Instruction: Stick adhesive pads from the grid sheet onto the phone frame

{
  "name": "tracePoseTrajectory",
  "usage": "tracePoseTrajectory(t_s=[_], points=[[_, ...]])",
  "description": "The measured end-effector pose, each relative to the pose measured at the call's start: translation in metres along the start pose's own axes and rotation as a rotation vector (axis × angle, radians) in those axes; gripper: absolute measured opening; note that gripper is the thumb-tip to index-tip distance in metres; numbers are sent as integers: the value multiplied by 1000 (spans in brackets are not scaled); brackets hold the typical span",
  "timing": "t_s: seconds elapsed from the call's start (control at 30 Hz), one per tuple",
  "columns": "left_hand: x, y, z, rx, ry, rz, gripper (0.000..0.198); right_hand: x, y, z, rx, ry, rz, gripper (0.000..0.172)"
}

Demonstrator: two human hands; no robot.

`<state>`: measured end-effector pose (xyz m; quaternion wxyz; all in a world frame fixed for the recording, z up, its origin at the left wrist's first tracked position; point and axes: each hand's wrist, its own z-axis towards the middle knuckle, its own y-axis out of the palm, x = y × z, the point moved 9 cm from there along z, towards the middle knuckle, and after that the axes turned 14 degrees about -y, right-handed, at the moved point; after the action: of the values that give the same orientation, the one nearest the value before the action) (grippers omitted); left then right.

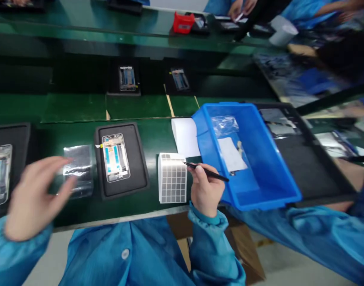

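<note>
My right hand (205, 190) is closed around black tweezers (205, 171), whose tip points left at a white sheet of small grey square stickers (172, 177). My left hand (35, 196) hovers blurred over the near edge, fingers spread, nothing in it, just left of a clear plastic packet (79, 169). Between the packet and the sticker sheet lies a black tray (122, 159) holding a phone frame (115, 157).
A blue plastic bin (250, 159) with a bag and paper stands right of my hand, on a black tray (312, 159). White paper (185, 137) lies behind the stickers. More trays with phone frames sit farther back and far left. Other people in blue work opposite and at right.
</note>
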<state>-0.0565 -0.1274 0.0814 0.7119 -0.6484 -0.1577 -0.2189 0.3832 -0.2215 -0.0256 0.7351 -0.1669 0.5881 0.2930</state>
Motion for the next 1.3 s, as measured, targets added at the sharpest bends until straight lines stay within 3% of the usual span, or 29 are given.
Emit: tracePoseTrajectory(t_s=[0.1, 0.17, 0.27, 0.37, 0.53, 0.8, 1.3], points=[[119, 88, 3, -233, 348, -62, 33, 14, -11, 7, -73, 45, -31, 30], [166, 148, 15, -398, 402, 39, 31, 19, -9, 11, -140, 46, -48, 29], [196, 214, 40, -540, 346, 218, 37, 19, 7, 21, -274, -7, -81, 25], [204, 247, 56, -613, 330, 269, 31, 22, 27, 30, -402, -71, -115, 20], [194, 265, 60, -698, 310, 286, 15, 39, 42, 33, -479, -104, -117, 17], [190, 269, 58, -665, 320, 287, 13, 49, 48, 26, -563, -125, -178, 20], [191, 267, 56, -652, 339, 289, 12, 48, 49, 27, -568, -148, -200, 19]])
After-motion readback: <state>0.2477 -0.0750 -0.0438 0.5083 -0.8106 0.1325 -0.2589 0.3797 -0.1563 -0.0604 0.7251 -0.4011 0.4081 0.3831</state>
